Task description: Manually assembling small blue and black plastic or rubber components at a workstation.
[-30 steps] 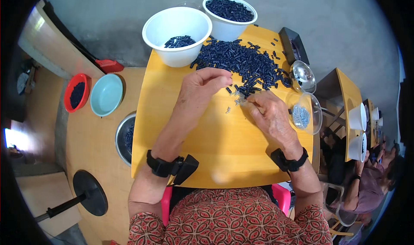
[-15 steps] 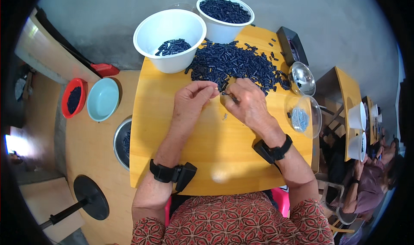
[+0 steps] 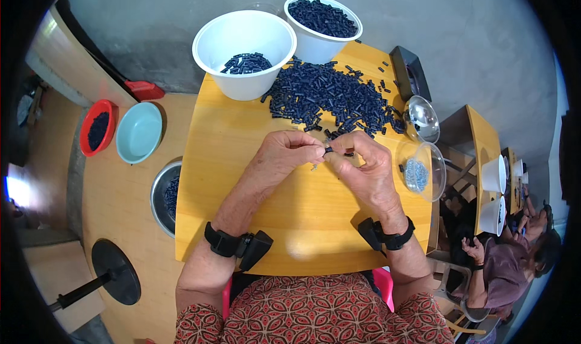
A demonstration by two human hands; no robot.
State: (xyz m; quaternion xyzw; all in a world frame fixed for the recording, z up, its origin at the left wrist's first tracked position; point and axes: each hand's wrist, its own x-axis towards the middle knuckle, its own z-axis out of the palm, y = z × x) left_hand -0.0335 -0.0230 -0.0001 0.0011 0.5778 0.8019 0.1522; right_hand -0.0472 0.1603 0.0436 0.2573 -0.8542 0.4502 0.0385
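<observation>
Above the table's middle, my two hands meet at the fingertips. A small black tubular piece (image 3: 328,151) is pinched between the thumb and forefinger of my right hand (image 3: 367,168). The thumb and forefinger of my left hand (image 3: 284,156) are closed against the left end of that piece; anything between them is too small to make out. Just under the fingertips, a few tiny silvery parts (image 3: 314,167) lie on the wooden table (image 3: 290,223). Beyond my hands spreads a heap of the same black pieces (image 3: 330,95).
Two white tubs (image 3: 209,62) (image 3: 305,38) with black pieces stand at the back. On the right are a clear bowl of silvery parts (image 3: 416,174), a metal bowl (image 3: 423,117) and a dark tray (image 3: 411,71). Basins (image 3: 140,132) stand on the floor at left; another person (image 3: 508,271) sits at right.
My right hand has drawn back from the heap's near edge toward me, with a black piece now showing in its fingers. The fingertips of both hands have come together.
</observation>
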